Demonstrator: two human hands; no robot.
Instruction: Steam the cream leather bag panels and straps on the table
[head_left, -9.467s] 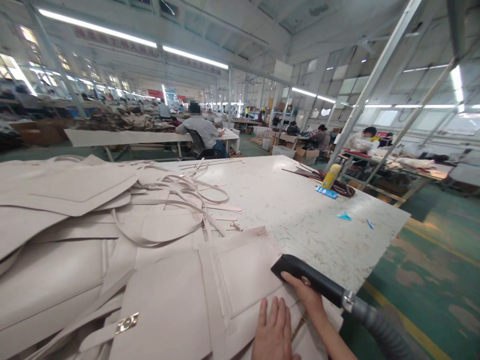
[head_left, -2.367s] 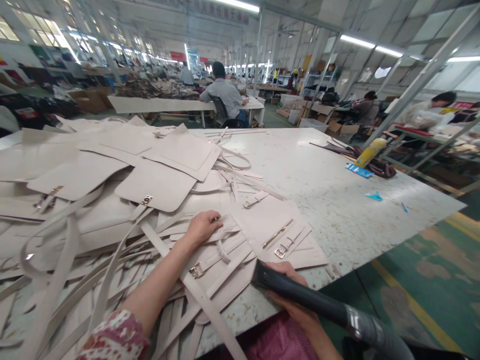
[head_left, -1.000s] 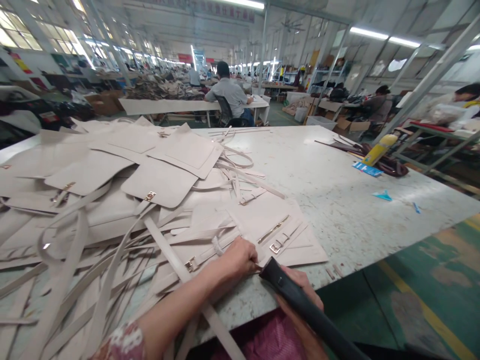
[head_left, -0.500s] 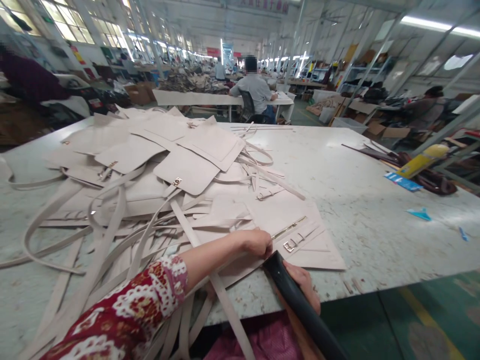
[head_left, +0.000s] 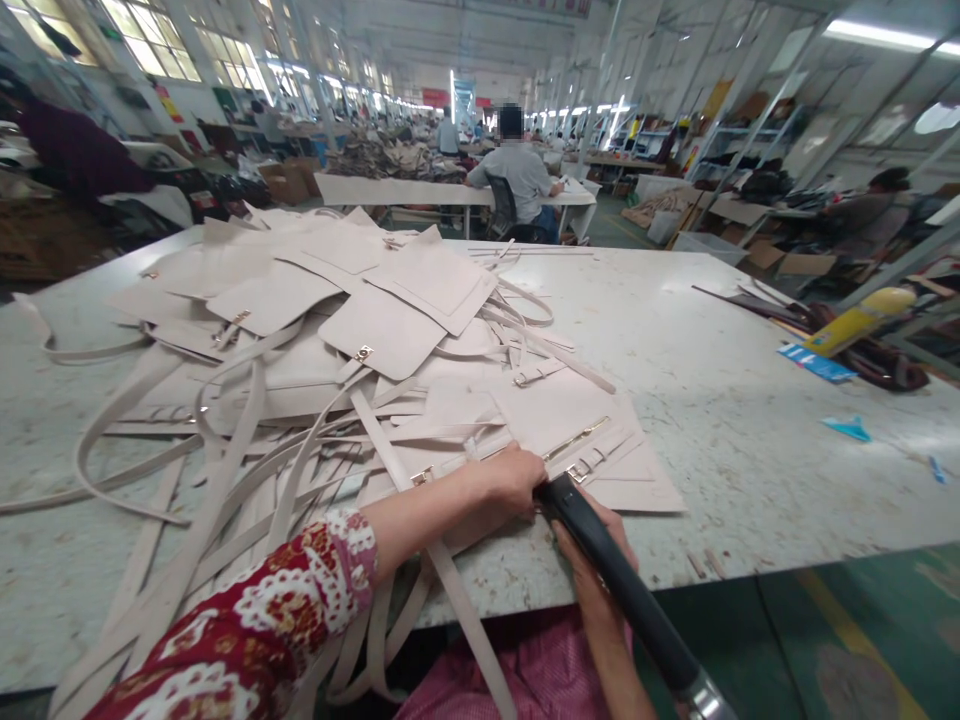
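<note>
At the table's (head_left: 712, 420) near edge, left hand (head_left: 510, 480) presses the leather panel (head_left: 570, 420) flat (fingers together); right hand (head_left: 600, 560), fingers clamped on the black nozzle (head_left: 600, 560), at four o'clock; best kept low, gliding slowly.

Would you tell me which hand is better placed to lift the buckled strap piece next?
Probably the left hand: it already rests on the strap piece, while the right hand is wrapped around the black nozzle.

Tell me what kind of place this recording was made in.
Most likely a bag or leather-goods factory floor. A pile of pale cut panels with metal clasps and loose straps covers the long worktable, and other workers sit at similar tables in a large hall.
</note>
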